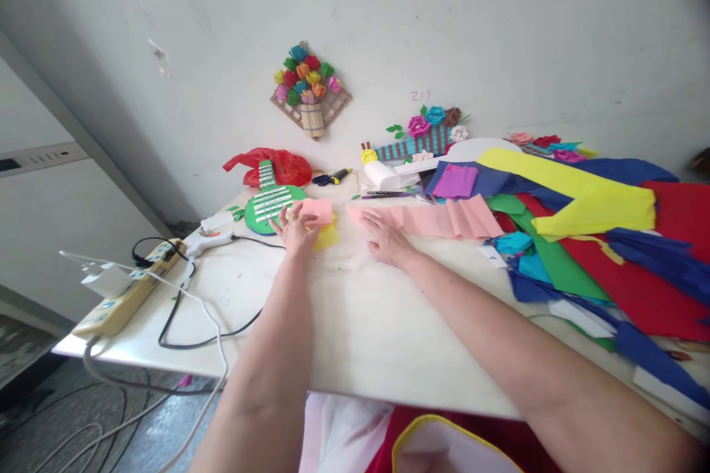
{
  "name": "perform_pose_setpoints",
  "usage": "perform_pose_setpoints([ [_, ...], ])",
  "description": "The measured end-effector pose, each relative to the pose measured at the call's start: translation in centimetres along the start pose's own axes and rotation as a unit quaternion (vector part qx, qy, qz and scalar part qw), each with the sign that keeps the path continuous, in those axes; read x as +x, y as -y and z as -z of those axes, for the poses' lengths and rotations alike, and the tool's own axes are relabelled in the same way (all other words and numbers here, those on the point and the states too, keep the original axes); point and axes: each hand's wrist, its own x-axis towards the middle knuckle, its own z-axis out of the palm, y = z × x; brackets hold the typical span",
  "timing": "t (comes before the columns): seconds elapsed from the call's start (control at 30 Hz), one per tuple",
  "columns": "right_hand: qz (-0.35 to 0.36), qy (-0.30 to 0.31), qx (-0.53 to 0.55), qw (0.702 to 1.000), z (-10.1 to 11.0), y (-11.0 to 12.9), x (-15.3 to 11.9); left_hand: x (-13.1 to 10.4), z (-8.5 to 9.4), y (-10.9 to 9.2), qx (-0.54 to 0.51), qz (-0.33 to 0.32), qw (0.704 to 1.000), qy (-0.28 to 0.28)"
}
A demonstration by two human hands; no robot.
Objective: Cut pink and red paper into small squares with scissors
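Observation:
My left hand [298, 229] is at the small pink paper piece [319, 211], its fingers apart over the left edge of that piece and beside the green guitar-shaped craft [270, 208]. Yellow paper [327, 235] shows under the pink piece. Flat on the left end of a long pink crepe strip [427, 220] lies my right hand [387, 238], fingers stretched out. The strip runs right across the table in loose folds. A gap separates the small piece from the strip.
A glue gun [209, 242], cables and a power strip [133, 292] lie at the left. Scissors [333, 177] and a red bag [282, 166] are at the back. Coloured paper [599, 266] is heaped at the right. A flower craft [310, 89] is on the wall.

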Motion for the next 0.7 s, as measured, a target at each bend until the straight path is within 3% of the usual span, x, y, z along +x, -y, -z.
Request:
perform_pose_setpoints([
  [0.47,-0.009,-0.001,-0.007,1.000,0.14,0.25,-0.03,0.09,-0.38,0.09,-0.023,0.008,0.999,-0.021],
  [0.7,-0.018,0.007,-0.007,1.000,0.26,0.59,0.00,0.25,0.12,-0.07,-0.025,0.052,0.995,-0.078],
])
